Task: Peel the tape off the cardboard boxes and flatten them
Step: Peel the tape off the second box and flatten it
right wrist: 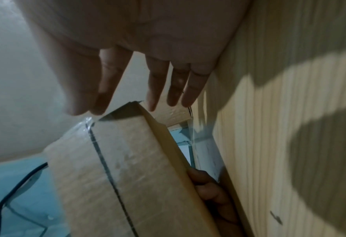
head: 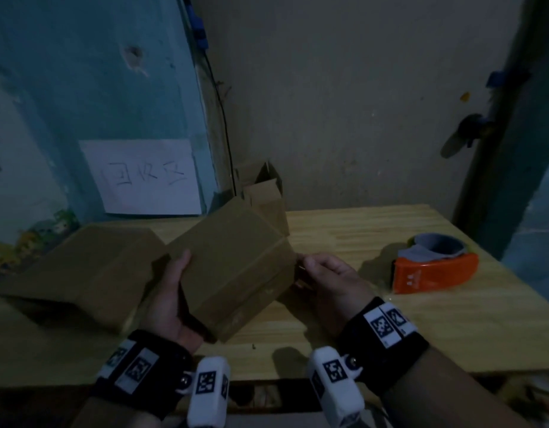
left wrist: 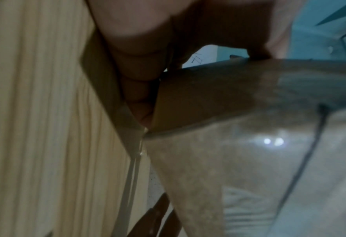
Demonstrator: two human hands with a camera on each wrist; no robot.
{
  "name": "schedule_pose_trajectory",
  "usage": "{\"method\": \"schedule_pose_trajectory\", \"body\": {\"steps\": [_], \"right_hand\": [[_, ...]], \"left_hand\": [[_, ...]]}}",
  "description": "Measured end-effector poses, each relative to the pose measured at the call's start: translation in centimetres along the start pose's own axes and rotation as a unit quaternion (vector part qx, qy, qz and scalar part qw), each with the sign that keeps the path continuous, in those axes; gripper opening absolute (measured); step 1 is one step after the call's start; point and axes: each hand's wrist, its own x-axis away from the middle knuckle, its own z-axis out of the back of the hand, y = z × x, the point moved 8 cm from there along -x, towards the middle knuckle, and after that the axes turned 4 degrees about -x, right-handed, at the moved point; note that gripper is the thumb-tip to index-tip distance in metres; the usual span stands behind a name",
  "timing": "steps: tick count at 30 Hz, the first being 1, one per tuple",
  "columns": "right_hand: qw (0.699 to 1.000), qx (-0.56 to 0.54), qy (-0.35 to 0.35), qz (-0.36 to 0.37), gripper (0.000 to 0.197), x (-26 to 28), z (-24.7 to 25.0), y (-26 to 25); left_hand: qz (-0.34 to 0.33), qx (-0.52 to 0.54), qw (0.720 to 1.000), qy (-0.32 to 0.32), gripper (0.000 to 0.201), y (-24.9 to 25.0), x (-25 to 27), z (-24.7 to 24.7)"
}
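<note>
My left hand grips a closed cardboard box above the table, tilted, thumb on top and fingers curled underneath. Clear tape runs along its centre seam, and one tape end stands up slightly at the box's corner. My right hand is at the box's right end. In the right wrist view its fingers are straight, thumb and forefinger tips close together just above that tape end, with nothing seen between them. The left wrist view shows the box's taped face up close.
A flattened cardboard piece lies at the left of the wooden table. An open box stands at the back by the wall. An orange tape dispenser sits on the right. A paper sign hangs on the blue wall.
</note>
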Motion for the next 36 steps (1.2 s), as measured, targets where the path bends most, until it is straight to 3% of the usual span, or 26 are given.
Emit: {"method": "schedule_pose_trajectory", "body": {"steps": [1, 9, 12, 17, 22, 26, 31, 33, 36], "right_hand": [[1.0, -0.013, 0.008, 0.004, 0.005, 0.0, 0.0, -0.1], [0.996, -0.025, 0.078, 0.026, 0.009, -0.2, 1.0, -0.6], [0.996, -0.03, 0.083, 0.024, 0.009, -0.3, 1.1, -0.6], [0.999, -0.025, 0.022, 0.026, 0.012, 0.3, -0.1, -0.9], [0.999, -0.036, -0.001, 0.022, 0.019, 0.5, -0.5, -1.3], [0.998, -0.061, 0.007, 0.023, 0.018, 0.5, -0.3, -1.3], [0.996, -0.031, 0.069, 0.039, 0.014, 0.3, 1.0, -1.4], [0.997, -0.054, 0.048, 0.017, 0.013, 0.5, 0.4, -1.0], [0.999, -0.042, -0.023, -0.022, 0.029, 0.8, -1.0, 0.1]], "left_hand": [[-0.007, -0.005, 1.0, -0.003, 0.084, 0.0, -0.3, 0.1], [-0.022, 0.002, 0.998, -0.057, 0.127, -0.1, -0.6, -0.2], [-0.029, 0.0, 0.998, -0.051, 0.11, -0.1, -0.8, -0.1], [-0.047, 0.015, 0.998, -0.035, 0.07, 0.1, -0.9, 0.2], [-0.048, -0.001, 0.999, -0.025, 0.096, 0.0, -0.7, 0.3], [-0.037, 0.014, 0.999, -0.032, 0.077, 0.1, -0.7, 0.3], [-0.038, -0.002, 0.999, -0.031, 0.083, 0.1, -0.4, 0.0], [-0.03, -0.021, 0.999, -0.029, 0.096, 0.0, -0.2, 0.0], [-0.027, -0.02, 0.999, -0.043, 0.075, 0.1, -0.2, -0.2]]}}
